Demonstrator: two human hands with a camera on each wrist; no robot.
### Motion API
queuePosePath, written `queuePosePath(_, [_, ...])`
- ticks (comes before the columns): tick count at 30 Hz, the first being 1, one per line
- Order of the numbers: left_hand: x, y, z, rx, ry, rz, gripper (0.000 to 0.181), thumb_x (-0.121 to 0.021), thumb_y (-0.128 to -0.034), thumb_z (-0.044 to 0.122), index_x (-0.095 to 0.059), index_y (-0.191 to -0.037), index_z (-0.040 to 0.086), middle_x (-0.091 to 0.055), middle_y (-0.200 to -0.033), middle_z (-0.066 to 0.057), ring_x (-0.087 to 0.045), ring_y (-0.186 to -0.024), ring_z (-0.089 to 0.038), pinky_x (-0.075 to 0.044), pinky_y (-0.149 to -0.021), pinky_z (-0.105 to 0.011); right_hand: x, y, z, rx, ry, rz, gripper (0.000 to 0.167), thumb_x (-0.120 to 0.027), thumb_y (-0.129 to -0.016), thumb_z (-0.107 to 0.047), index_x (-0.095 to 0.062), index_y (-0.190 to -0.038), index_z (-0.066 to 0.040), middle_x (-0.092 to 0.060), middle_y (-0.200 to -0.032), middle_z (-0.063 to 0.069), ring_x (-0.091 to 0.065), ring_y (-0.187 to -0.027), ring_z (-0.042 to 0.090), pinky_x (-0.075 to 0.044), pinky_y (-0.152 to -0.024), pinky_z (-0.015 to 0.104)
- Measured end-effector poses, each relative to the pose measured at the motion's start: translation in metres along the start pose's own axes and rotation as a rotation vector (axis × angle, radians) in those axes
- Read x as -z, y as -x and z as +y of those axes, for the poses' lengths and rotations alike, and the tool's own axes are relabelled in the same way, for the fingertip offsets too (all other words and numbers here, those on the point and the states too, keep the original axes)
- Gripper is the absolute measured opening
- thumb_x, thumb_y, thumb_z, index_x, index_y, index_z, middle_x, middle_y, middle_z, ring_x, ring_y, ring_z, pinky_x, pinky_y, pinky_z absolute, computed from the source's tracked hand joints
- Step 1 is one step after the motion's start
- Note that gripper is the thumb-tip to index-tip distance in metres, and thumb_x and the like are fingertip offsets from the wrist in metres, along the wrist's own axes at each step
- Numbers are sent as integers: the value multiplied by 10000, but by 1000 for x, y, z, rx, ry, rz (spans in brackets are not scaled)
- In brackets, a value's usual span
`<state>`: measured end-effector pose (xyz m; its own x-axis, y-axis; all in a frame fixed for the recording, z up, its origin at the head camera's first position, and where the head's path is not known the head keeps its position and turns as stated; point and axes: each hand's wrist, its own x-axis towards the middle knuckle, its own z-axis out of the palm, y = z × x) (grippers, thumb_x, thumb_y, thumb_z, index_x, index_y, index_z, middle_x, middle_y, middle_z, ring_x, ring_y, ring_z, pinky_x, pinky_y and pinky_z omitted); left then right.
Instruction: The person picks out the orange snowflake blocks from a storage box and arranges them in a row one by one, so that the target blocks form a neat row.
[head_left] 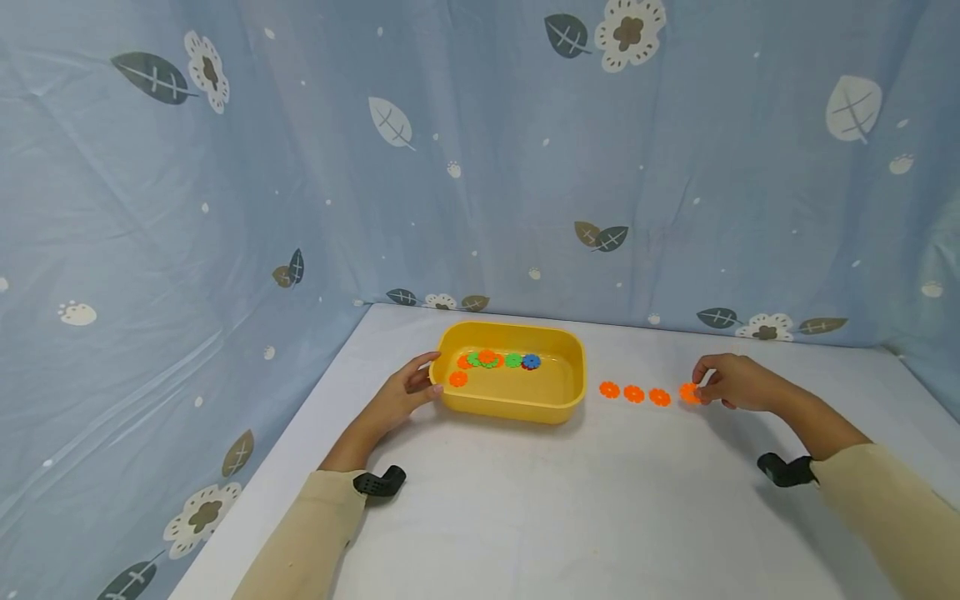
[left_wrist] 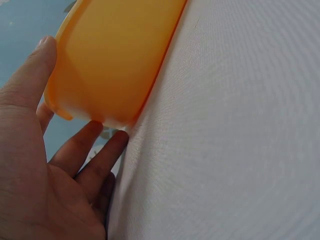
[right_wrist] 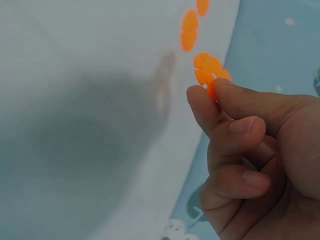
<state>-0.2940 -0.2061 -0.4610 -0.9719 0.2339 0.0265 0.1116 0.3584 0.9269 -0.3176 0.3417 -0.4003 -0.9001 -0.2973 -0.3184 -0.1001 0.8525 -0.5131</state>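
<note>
– Two hands are in our view; which one do we meet first, from the left?

– We meet our left hand. It holds the left end of the yellow tray, with the thumb at the rim and the fingers against the outer wall. The tray's long side runs from this grip to the right.

– What lies inside?

– Near the left grip we see one loose orange disc and a small pile; farther from it, a green disc and a blue disc.

– And beyond the tray?

– Three orange discs lie in a row on the white table, to the left of the right grip.

– How is our right hand?

– It pinches a fourth disc between thumb and forefinger.

– Which relation matters most?

– The row's long axis, we judge: it points toward the right grip. The held disc is just beyond the row's right end, and the right hand is much nearer than the left. Whether this disc touches the table, we cannot tell.
</note>
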Motion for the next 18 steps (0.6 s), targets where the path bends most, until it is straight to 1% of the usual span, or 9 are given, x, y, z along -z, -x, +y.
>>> queuePosePath(4, [1,-1,-1,-9,1,-9,655,-714,-893,366,-407,-1469,303,-430,-1482,-122,-458,-1311,-312,-338,-1065,-546,-6,-1,4,-19,-28,5,210,-674,-899,-74,-552,-1052,1,-608,-754,33,-472,-532,173,-412,-535,312])
queuePosePath(8, [1,0,-1,-22,-8,-16,685,-711,-891,383,-390,-1485,268,-422,-1483,-145,-446,-1317,-333,-318,-1073,-559,-10,-2,5,-19,-33,14,204,-663,-907,-69,-552,-1057,12,-610,-757,31,-477,-541,173,-413,-539,315])
queuePosePath(15, [1,0,-1,-13,4,-9,678,-725,-867,426,-417,-1460,313,-437,-1479,-104,-458,-1313,-298,-367,-1053,-515,-12,-4,6,-22,-24,13,167,-627,-925,-48,-552,-1057,23,-644,-781,25,-478,-545,172,-416,-527,306])
queuePosePath(18, [0,-1,-2,-15,10,-9,666,-722,-873,416,-417,-1457,321,-436,-1480,-100,-457,-1314,-292,-356,-1063,-513,-12,-5,6,-28,-27,17,172,-628,-925,-49,-550,-1060,26,-642,-785,25,-483,-551,174,-422,-530,304])
